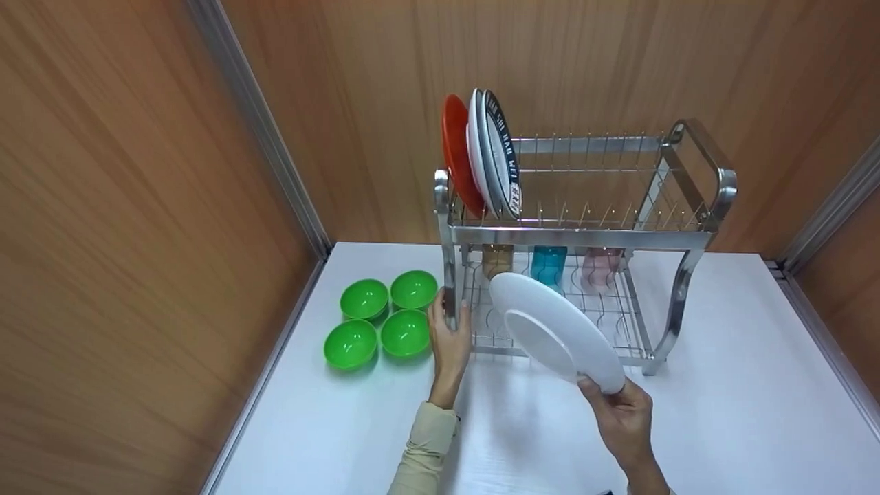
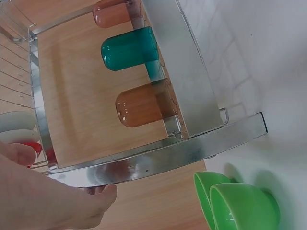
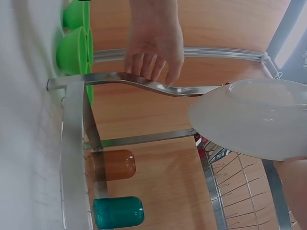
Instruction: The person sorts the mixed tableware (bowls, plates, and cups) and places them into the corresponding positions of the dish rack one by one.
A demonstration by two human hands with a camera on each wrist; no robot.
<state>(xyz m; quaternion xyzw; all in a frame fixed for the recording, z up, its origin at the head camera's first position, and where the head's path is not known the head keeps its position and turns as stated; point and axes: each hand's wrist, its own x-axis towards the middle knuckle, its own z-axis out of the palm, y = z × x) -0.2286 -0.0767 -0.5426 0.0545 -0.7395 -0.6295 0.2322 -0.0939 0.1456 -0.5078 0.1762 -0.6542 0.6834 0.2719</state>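
My right hand pinches the lower edge of a white plate, which tilts in front of the metal dish rack with its underside toward me. At the rack's front left post, my left hand grips the metal, thumb on one side and fingers on the other. On the upper tier, at the left end, a red plate, a white plate and a dark-rimmed plate with lettering stand on edge. The right wrist view shows the held plate close by the upper tier.
On the lower tier stand a brown cup, a teal cup and a pink cup, all upside down. Several green bowls sit on the white table left of the rack. Wood-patterned walls enclose the back and sides.
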